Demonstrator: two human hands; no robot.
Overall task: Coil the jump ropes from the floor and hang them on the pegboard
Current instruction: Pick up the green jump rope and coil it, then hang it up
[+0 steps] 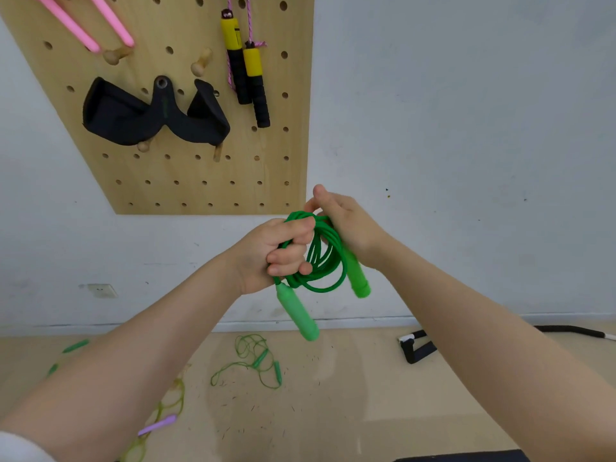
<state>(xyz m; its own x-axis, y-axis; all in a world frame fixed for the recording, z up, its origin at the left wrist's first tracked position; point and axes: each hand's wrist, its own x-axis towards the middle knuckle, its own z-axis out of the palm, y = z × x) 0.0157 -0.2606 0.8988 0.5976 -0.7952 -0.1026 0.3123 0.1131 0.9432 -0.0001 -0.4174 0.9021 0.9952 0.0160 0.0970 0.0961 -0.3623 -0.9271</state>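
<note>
1. Green rope (325,258): coiled into several loops, held in mid-air in front of the wall, below the lower right corner of the pegboard (186,181). Two green handles hang from the bundle, one lower left (297,313), one right (358,278).
2. Left hand (266,255): fingers (290,258) curled tight round the left side of the coil, gripping the strands together.
3. Right hand (346,221): fingers closed on the top right of the coil; thumb raised. Exact contact partly hidden behind the loops.
4. Handling, judged: cord looks soft, light and springy, so loops will likely splay if the grip loosens. Handles are the stiff, heavier parts and will swing. Best hold is across all strands at the top of the coil, leaving an open loop to slip over a peg.
5. Pegboard: wooden pegs, one free (201,65) near the centre top. Already hanging: pink handles (110,21), yellow-black handles (248,68), a black strap (150,115).
6. Floor (333,395): a thin green rope (253,361) lies uncoiled below the hands; a yellow-green rope with a purple handle (158,425) lies lower left; a black handle (416,348) lies right, near the wall.
7. Judgement: coiling of this rope near done; hanging not yet done; floor ropes remain.
</note>
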